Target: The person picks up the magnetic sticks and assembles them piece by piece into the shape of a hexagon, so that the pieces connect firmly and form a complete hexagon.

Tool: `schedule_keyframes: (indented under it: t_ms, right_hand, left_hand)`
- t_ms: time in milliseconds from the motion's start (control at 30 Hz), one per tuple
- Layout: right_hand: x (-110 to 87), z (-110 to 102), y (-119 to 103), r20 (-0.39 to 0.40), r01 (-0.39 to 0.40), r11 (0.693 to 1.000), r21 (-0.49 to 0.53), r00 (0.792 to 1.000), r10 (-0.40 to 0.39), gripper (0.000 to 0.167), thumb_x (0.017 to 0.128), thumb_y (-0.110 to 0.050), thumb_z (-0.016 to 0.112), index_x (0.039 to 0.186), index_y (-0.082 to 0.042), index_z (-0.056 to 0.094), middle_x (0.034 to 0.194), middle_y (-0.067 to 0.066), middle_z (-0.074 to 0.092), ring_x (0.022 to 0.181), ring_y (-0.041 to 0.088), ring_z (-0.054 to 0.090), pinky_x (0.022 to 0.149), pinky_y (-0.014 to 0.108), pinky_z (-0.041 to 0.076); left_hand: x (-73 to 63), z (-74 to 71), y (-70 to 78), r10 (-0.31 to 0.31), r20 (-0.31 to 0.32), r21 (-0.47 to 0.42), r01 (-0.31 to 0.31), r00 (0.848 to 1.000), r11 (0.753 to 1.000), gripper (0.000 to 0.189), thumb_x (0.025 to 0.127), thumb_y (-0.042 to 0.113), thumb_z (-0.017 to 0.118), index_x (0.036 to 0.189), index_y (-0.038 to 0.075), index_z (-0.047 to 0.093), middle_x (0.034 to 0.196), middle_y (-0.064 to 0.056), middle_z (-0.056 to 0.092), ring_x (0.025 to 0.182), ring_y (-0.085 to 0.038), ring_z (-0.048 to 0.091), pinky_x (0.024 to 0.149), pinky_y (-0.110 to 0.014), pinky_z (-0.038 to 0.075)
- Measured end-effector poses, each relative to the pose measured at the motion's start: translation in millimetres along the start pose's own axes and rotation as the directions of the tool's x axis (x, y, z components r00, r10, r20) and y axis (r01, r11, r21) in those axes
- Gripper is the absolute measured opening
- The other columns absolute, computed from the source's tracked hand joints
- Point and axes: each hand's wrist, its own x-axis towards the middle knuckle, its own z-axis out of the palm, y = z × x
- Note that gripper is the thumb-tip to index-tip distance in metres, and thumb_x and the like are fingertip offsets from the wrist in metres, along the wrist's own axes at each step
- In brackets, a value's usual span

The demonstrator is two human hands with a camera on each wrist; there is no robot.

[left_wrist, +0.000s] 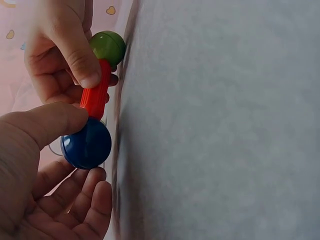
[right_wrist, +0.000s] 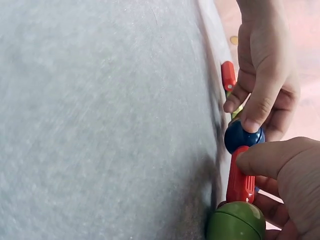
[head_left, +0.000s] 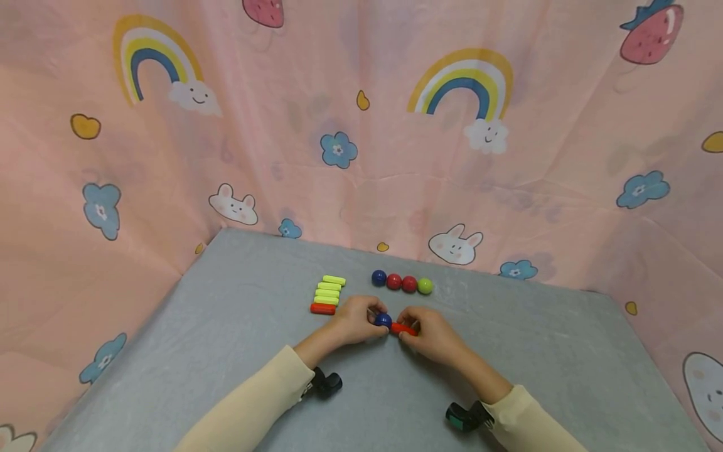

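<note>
A grey fabric-covered surface (head_left: 390, 402) lies beneath two forearms in cream sleeves (head_left: 248, 402), which reach forward and slant inward. The left hand (head_left: 358, 320) and right hand (head_left: 432, 336) face each other, close together, fingers curled and thumbs on the near side. Beyond them rests a row of four glossy balls (head_left: 393, 282), with a column of five small bars (head_left: 327, 293) to its left. The left hand pinches a glossy dark-blue ball (left_wrist: 86, 143); a glossy green ball (right_wrist: 236, 222) sits by the right hand. Between these two, touching both, the right hand grips a ridged red bar (left_wrist: 95, 97).
</note>
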Motion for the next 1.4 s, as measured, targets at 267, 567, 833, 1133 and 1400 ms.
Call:
schedule_keyframes:
  t_ms: [267, 567, 833, 1133, 1400]
  right_hand:
    - [0.2, 2, 0, 0.002, -0.025, 1.0, 0.019, 1.0, 0.025, 0.013, 0.082, -0.01, 0.073, 0.093, -0.011, 0.067, 0.083, -0.002, 0.064, 0.072, 0.009, 0.055, 0.063, 0.021, 0.048]
    - [-1.5, 2, 0, -0.005, -0.066, 0.997, 0.039, 0.998, 0.066, 0.014, 0.081, -0.007, 0.072, 0.094, -0.01, 0.068, 0.083, -0.002, 0.063, 0.075, 0.011, 0.054, 0.068, 0.023, 0.049]
    - [-5.1, 2, 4, -0.025, -0.077, 0.995, 0.055, 0.997, 0.079, 0.015, 0.081, -0.006, 0.071, 0.095, -0.01, 0.068, 0.083, -0.002, 0.063, 0.073, 0.011, 0.054, 0.064, 0.021, 0.048]
    - [-5.8, 4, 6, -0.023, -0.103, 0.992, 0.076, 0.994, 0.105, 0.015, 0.082, -0.007, 0.069, 0.097, -0.01, 0.065, 0.08, 0.0, 0.062, 0.069, 0.012, 0.053, 0.055, 0.022, 0.047]
    - [-6.1, 3, 3, -0.039, -0.149, 0.987, 0.061, 0.988, 0.152, 0.017, 0.081, -0.008, 0.071, 0.096, -0.012, 0.065, 0.079, -0.001, 0.062, 0.069, 0.011, 0.054, 0.055, 0.022, 0.047]
  left_hand:
    - [-1.7, 0.7, -4.3, -0.009, 0.017, -0.042, 0.009, 1.0, 0.999, 0.029, 0.078, 0.018, 0.079, 0.104, 0.011, 0.069, 0.103, -0.003, 0.069, 0.08, -0.008, 0.06, 0.073, -0.022, 0.052]
    - [-18.2, -16.9, -8.2, 0.019, -0.037, -0.003, -0.019, 0.999, 1.0, 0.03, 0.078, 0.019, 0.079, 0.106, 0.01, 0.069, 0.105, -0.005, 0.069, 0.084, -0.013, 0.063, 0.074, -0.024, 0.053]
    - [-35.7, -40.6, -18.0, 0.069, -0.119, 0.145, -0.051, 0.991, 0.988, 0.03, 0.078, 0.017, 0.079, 0.104, 0.006, 0.069, 0.1, -0.008, 0.066, 0.084, -0.019, 0.061, 0.073, -0.029, 0.051]
    - [-46.8, -56.5, -35.9, 0.004, -0.211, 0.27, 0.054, 0.978, 0.961, 0.022, 0.078, 0.018, 0.079, 0.096, 0.01, 0.07, 0.097, -0.002, 0.064, 0.089, -0.018, 0.061, 0.079, -0.034, 0.053]
    - [-48.1, -62.5, -41.8, 0.012, -0.23, 0.36, 0.073, 0.973, 0.93, 0.015, 0.076, 0.012, 0.076, 0.091, 0.011, 0.071, 0.089, 0.0, 0.063, 0.083, -0.018, 0.058, 0.076, -0.035, 0.051]
